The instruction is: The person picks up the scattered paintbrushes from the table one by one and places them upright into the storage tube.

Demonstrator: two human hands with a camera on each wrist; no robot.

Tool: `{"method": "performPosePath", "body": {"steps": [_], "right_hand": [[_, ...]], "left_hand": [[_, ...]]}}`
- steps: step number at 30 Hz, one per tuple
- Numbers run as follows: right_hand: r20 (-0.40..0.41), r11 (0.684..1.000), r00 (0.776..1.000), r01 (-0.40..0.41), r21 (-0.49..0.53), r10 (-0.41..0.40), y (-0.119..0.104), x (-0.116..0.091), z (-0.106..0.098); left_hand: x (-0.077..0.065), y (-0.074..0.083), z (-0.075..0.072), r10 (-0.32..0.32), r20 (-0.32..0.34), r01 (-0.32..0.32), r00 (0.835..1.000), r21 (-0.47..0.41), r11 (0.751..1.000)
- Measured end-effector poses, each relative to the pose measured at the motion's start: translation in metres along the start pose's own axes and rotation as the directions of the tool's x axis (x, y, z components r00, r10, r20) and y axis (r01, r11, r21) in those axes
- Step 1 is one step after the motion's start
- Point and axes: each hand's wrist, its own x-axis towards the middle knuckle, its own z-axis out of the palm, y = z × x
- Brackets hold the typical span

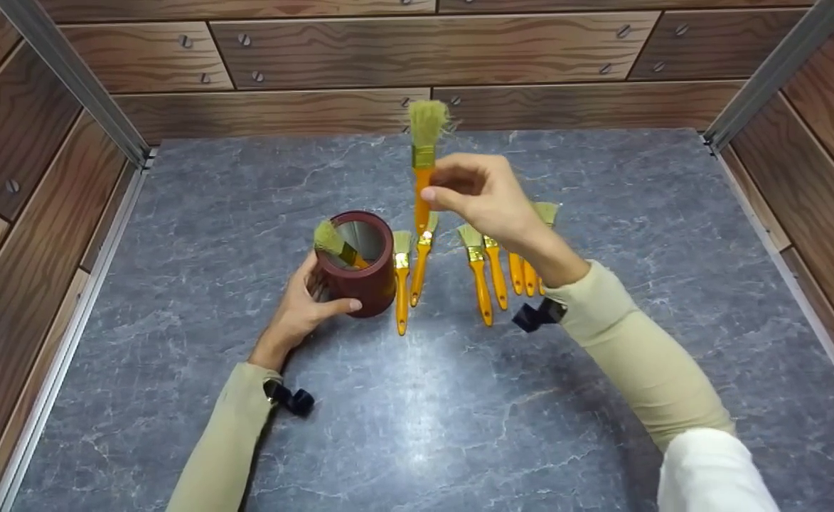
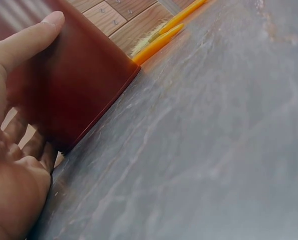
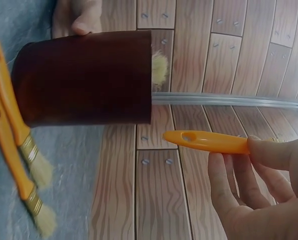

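A dark red cylindrical cup (image 1: 370,293) stands on the table, its open top facing up. My left hand (image 1: 296,307) grips its left side, thumb along the front and fingers round the back. Inside the cup one paintbrush (image 1: 330,239) leans left, bristles over the rim. Up and to the right of the cup, my right hand (image 1: 491,200) pinches another paintbrush (image 1: 422,186) by its orange handle between thumb and fingers. That brush is upright, bristles on top; its handle end (image 3: 189,140) hangs free in the right wrist view, higher than the cup's rim.
Two paintbrushes (image 1: 402,281) lie just right of the cup. Several more paintbrushes (image 1: 480,284) lie farther right, partly under my right forearm. Wood-patterned walls (image 1: 431,50) border the grey marbled table (image 1: 417,419) at the back and sides.
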Motion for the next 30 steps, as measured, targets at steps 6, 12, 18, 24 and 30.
{"method": "performPosePath", "body": {"steps": [6,12,18,24,30], "right_hand": [[0.015,1.000,1.000,0.019,0.009,-0.019,-0.003,0.015,0.021],[0.050,0.998,0.997,0.060,0.021,-0.061,-0.001,0.023,0.039],[0.061,0.997,0.995,0.073,0.002,-0.073,0.001,0.025,0.051],[0.068,0.998,0.995,0.069,0.000,-0.069,0.001,0.028,0.061],[0.068,0.997,0.995,0.080,-0.016,-0.079,0.003,0.030,0.062]], "left_hand": [[-0.001,0.002,-0.003,0.010,0.001,-0.010,1.000,0.003,1.000],[-0.001,0.002,-0.003,-0.006,0.005,0.006,1.000,0.008,1.000],[0.000,0.001,0.000,-0.015,0.015,0.015,1.000,-0.014,1.000],[0.001,0.000,-0.001,-0.002,0.021,0.002,1.000,-0.015,1.000],[-0.001,-0.001,-0.001,-0.006,0.020,0.006,1.000,-0.007,1.000]]}}
